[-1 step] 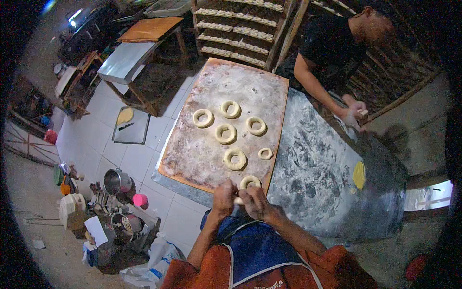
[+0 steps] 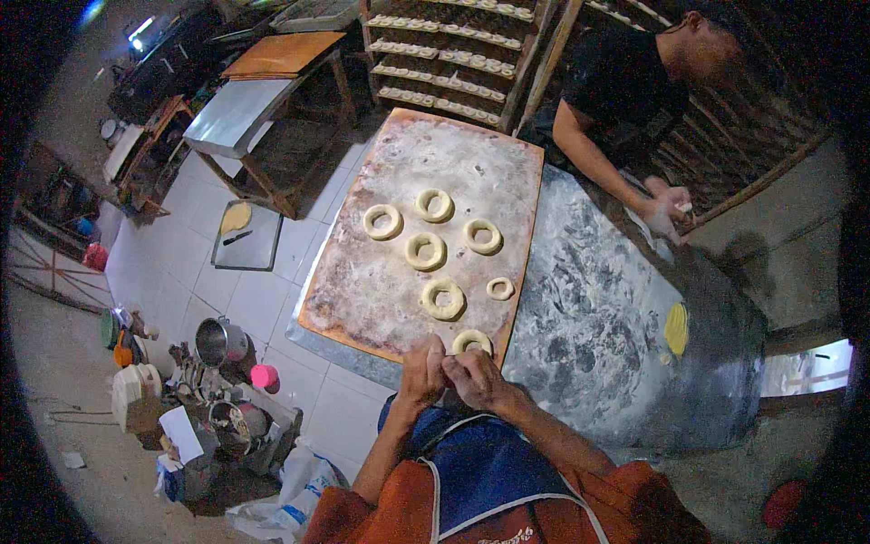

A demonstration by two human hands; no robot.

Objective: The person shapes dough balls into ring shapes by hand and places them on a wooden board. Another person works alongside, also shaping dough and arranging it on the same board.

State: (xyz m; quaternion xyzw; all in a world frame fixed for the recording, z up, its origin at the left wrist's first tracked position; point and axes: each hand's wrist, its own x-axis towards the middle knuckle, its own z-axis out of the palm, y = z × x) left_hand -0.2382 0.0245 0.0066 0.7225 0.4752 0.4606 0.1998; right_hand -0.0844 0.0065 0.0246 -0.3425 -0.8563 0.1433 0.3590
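My left hand [image 2: 423, 374] and my right hand [image 2: 473, 379] meet at the near edge of a floured board [image 2: 362, 299], fingers closed and tips together. Between them they grip a small piece of pale dough, now hidden by the fingers. Just beyond my right hand lies a dough ring [image 2: 471, 343], partly covered by it. A second dough ring [image 2: 442, 299] rests farther up the board, near a smaller ring [image 2: 499, 289]. Several more rings, among them one in the middle [image 2: 425, 251], lie flat on the flour beyond.
At the right, a co-worker's hands [image 2: 669, 210] work a bit of dough over a floured metal table [image 2: 589, 317]. Flat yellow dough [image 2: 676, 329] lies on that table. A rack [image 2: 444, 82] with trays of rings stands behind. Pots [image 2: 220, 342] and a pink cup [image 2: 264, 377] sit at the left.
My hands have drawn closer together, and the dough that showed between them is now covered. The co-worker's hands have shifted slightly. The rings on the board stay put.
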